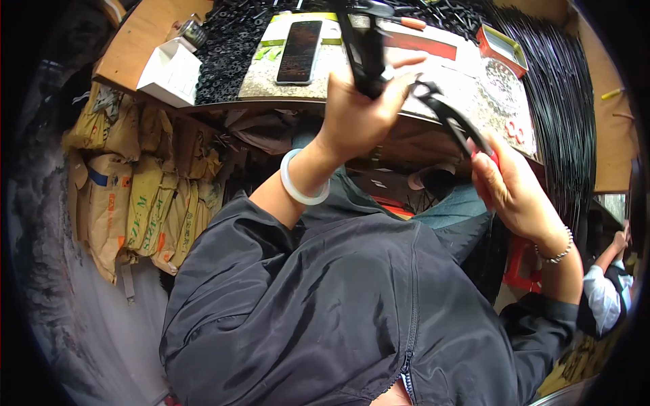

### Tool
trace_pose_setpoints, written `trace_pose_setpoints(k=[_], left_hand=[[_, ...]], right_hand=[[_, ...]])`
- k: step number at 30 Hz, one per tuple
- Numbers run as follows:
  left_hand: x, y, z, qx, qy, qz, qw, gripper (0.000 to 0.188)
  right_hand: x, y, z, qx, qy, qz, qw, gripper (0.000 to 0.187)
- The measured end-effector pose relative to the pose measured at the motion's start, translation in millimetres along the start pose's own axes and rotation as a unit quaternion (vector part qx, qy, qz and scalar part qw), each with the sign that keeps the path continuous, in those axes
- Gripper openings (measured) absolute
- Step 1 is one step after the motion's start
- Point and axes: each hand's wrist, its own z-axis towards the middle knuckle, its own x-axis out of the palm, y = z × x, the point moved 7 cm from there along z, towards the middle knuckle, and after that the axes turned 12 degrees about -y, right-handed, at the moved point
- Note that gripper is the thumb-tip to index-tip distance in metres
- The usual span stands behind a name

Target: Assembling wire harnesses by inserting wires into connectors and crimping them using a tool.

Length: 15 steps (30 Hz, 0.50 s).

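My left hand (359,115), with a pale bangle at the wrist, is raised over the near edge of the workbench. Its fingers close round a dark black part (369,57) that runs up out of the top of the picture, smeared by motion. Lower and to the right, my right hand (508,179) pinches a long black slotted piece (450,118) with a ring at its far end. Something red shows between those fingers, too small to name. The ring end comes close to my left fingertips; whether they touch I cannot tell.
A phone (300,53) lies on the bench (261,86) among heaps of small black parts (230,47). Bundled black rods (558,101) hang at the right, near an open box (502,51) and a clear dish (500,86). Sacks (108,210) line the left; another person (607,291) is at far right.
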Motion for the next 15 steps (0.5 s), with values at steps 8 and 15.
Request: trace_pose_setpoints(k=[8,15], left_hand=[[-36.2,-19.6,-0.3,-0.197,-0.065,-0.273,0.939,0.03],[-56.9,-23.5,-6.5,-0.112,-0.143,-0.201,0.963,0.027]], right_hand=[[2.3,-100.3,46.2,-0.095,-0.273,-0.409,0.866,0.039],[41.3,0.8,-10.4,-0.291,-0.242,-0.189,0.906,0.025]])
